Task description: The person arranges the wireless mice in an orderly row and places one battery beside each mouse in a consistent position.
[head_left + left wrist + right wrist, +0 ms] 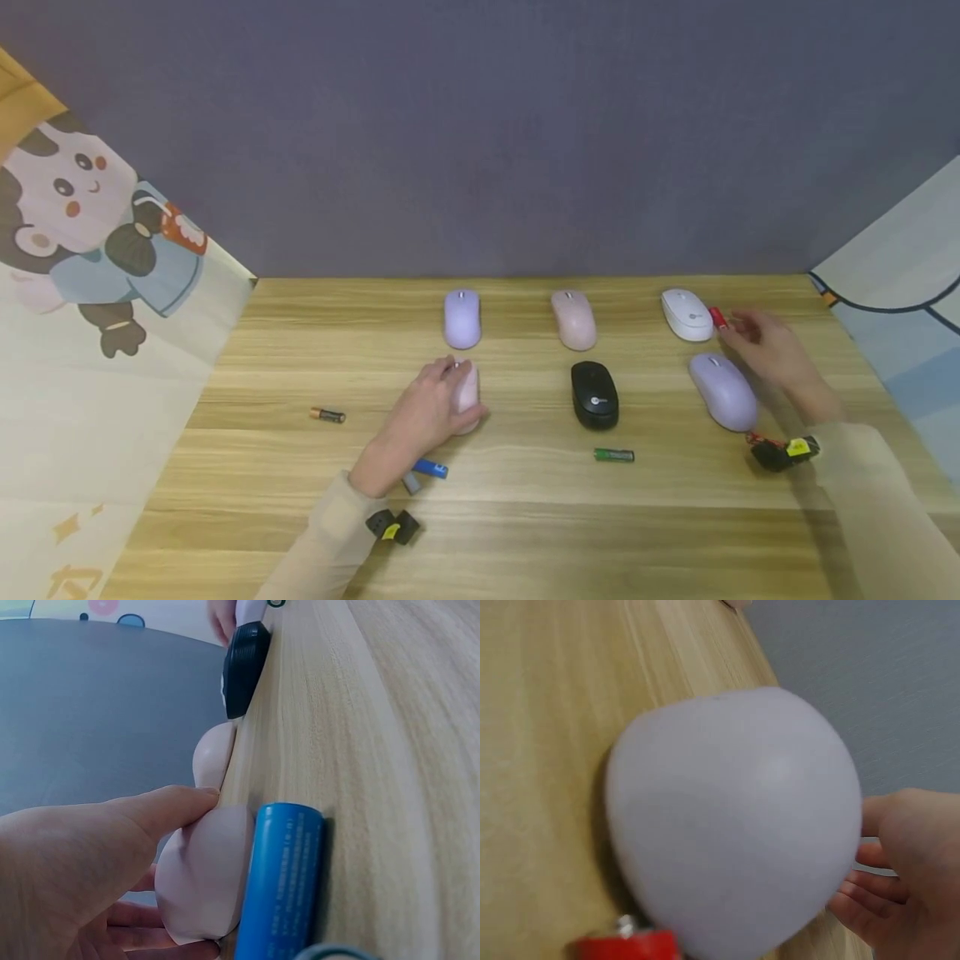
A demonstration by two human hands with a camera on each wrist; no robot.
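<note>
My left hand (431, 400) grips a pale pink computer mouse (467, 398) on the table, thumb on one side and fingers on the other. In the left wrist view a blue battery (283, 877) lies close by that mouse (204, 874). At the right, thumb and fingertips of my right hand (772, 354) pinch the end of a red battery (717, 317) beside a white mouse (687, 315). A lilac mouse (723, 392) sits just in front of this hand and, in the right wrist view, hides part of its fingers.
A purple mouse (462, 319) and a pink mouse (574, 320) stand at the back. The black mouse (595, 396) is mid-table, with a green battery (613, 455) before it. A black-and-copper battery (327, 414) lies left; a grey stick-like piece (411, 482) lies near my left wrist.
</note>
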